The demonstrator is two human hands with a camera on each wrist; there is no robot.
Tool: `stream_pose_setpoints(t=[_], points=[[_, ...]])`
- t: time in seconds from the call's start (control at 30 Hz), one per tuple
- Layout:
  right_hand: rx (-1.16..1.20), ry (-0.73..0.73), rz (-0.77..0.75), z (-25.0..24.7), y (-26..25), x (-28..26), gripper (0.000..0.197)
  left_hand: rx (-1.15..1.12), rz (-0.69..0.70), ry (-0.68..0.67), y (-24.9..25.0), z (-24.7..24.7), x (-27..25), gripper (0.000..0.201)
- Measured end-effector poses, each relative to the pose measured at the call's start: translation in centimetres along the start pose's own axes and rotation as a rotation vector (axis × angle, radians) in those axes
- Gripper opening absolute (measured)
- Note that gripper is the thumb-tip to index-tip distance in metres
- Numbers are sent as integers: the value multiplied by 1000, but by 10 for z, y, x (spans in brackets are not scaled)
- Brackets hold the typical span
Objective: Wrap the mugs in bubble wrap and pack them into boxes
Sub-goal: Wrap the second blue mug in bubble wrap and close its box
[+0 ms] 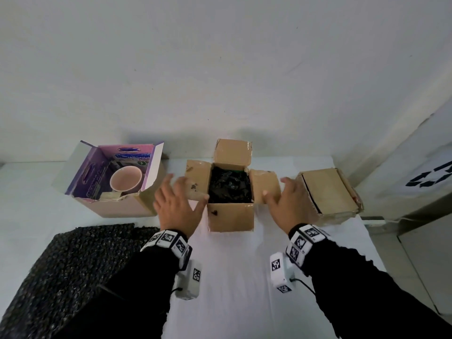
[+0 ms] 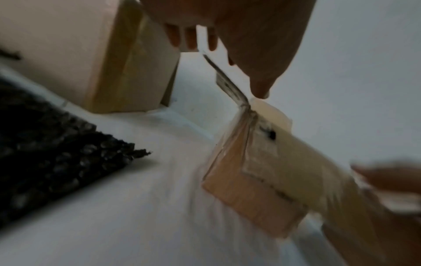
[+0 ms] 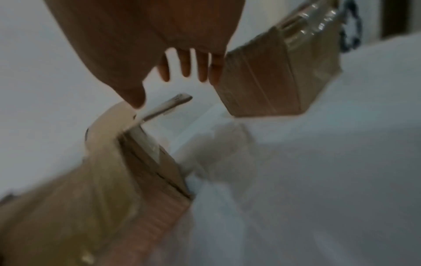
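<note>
The desk (image 1: 232, 277) is plain white. The open brown cardboard box (image 1: 231, 216) holds a glossy black bundle (image 1: 230, 185). Toward the far left corner, the purple-and-pink printed box (image 1: 117, 204) holds a pale pink mug (image 1: 126, 179). Black bubble wrap (image 1: 73, 260), dotted all over, covers the near left corner. Black-and-white square-patterned tags band both black sleeves.

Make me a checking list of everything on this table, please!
Surface: white table.
Job's things: middle cardboard box open, dark wrapped bundle inside; pink mug unwrapped in purple box; black bubble wrap lying flat; closed cardboard box at right.
Clutter: nothing seen.
Grips: left hand and right hand open, at the side flaps.
Cables: thin black leads from wrist cameras.
Surroundings: white wall.
</note>
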State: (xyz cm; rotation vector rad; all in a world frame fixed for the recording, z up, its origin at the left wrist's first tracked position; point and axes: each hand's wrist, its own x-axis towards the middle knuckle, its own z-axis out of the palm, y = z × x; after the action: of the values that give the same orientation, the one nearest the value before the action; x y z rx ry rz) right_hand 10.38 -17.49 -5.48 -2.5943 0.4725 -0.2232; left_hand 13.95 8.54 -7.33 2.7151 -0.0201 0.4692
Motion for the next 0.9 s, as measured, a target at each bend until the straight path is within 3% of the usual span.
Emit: stream_pose_setpoints(t=[0.07,0.13,0.27,0.4,0.5,0.63,0.7,0.77,0.9], points=[[366,-192,323,-4,-2,3,65,-240,-128,25,0,-1,4,80],[674,-183,431,-1,-2,8,56,-554,-141,6,7,-4,8,80],[742,4,207,1,-25,5,25,-748,49,-91,29,-11,7,59],[699,-82,-57,10,-47,-4,24,-484,320,-231,27,-2,5,42],[446,-134,-244,26,-41,1,22,-297,500,-296,18,0,8,52],[136,-86,-454,39,-30,17,17,-27,756,-389,-5,3,8,73],[119,-106,-411,40,-28,28,30,41,789,-410,-13,7,5,73],[148,-164,-318,39,-26,41,60,29,780,-388,-15,11,4,68],[297,-372,-73,35,-19,67,116,-184,696,-241,-4,17,7,34]])
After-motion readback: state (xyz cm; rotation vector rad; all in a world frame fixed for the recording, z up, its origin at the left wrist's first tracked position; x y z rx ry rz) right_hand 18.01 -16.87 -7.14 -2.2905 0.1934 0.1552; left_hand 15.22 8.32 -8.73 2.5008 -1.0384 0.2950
